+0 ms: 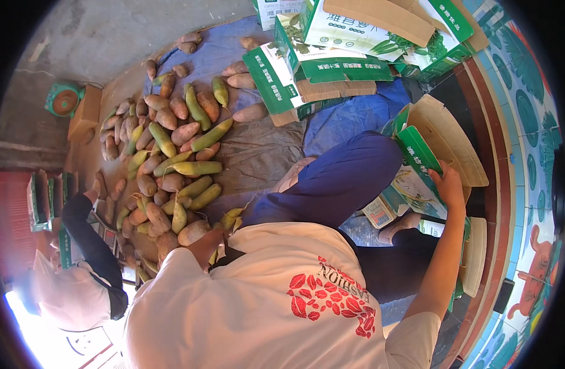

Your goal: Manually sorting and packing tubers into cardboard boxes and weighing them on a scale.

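My right hand [448, 184] grips the edge of an open green-and-white cardboard box [424, 150], its fingers at the green flap beside my right knee. The box's tan inner flap [458, 141] stands raised. On my left, my forearm [204, 247] reaches down toward the pile; the left hand's fingers are hidden. Close to that arm lie a green radish [232, 218] and a brownish root vegetable [193, 232]. Long green radishes [212, 136] lie mixed with reddish-brown roots like sweet potatoes [185, 133] across the floor.
Several green-and-white cartons [331, 67] lie at the far right on a blue tarp [227, 40]. A co-worker [73, 289] bends at the left, one dark sleeve [79, 215] by the pile. A green round device [64, 100] stands beside a brown box [86, 114]. A painted wall [528, 147] borders the right.
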Tool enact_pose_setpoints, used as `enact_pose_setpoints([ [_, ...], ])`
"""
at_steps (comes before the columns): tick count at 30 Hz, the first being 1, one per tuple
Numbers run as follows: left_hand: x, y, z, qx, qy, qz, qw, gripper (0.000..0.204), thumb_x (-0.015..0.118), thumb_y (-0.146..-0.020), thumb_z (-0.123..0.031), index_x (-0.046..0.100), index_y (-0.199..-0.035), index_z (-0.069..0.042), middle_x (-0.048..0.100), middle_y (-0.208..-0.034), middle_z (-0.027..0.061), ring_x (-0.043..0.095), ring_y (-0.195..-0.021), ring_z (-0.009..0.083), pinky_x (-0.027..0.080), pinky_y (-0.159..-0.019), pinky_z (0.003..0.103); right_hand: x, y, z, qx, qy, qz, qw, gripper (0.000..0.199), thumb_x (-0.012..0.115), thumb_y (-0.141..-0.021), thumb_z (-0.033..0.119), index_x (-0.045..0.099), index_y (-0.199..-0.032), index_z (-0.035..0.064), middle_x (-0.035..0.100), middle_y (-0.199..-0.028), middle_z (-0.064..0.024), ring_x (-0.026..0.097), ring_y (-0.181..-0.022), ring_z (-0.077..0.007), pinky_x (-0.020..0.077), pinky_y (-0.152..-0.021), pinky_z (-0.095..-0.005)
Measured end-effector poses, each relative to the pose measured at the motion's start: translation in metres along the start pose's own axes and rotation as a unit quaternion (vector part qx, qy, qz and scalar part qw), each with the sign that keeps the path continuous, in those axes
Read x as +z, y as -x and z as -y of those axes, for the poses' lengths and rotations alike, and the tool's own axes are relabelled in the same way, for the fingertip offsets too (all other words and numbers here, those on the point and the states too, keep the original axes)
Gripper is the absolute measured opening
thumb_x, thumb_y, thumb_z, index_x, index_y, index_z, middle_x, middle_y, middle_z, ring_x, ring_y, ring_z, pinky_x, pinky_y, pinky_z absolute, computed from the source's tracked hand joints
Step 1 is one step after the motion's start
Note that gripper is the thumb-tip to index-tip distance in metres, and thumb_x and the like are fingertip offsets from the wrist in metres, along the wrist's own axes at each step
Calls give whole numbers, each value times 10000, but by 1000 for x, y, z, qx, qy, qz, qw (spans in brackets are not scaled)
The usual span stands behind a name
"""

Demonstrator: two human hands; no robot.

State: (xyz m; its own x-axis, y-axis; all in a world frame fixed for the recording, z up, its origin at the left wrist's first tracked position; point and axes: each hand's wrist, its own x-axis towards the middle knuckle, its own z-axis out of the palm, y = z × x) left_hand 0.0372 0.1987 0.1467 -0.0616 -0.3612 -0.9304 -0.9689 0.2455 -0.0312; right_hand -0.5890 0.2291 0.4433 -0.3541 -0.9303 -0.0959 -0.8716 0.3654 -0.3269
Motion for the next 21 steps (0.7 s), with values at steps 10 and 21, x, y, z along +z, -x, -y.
enact_pose_setpoints([
  [10,-27,52,18,15,-235,-176,956,415,529,-801,-225,501,-1213,-193,419,-1302,63,302,-1272,265,203,-1013,556,-8,2,0,8,-40,-18,999,268,605,-816,215,595,-988,10,613,-804,-178,606,-738,-264,454,-680,-330],
  [21,-37,69,37,-104,-100,-76,987,555,577,-766,-250,393,-1288,-212,389,-1286,88,428,-1160,272,327,-963,497,-3,4,-7,-4,-94,-63,994,313,590,-845,249,588,-975,-36,623,-782,-140,599,-731,-173,452,-674,-289],
])
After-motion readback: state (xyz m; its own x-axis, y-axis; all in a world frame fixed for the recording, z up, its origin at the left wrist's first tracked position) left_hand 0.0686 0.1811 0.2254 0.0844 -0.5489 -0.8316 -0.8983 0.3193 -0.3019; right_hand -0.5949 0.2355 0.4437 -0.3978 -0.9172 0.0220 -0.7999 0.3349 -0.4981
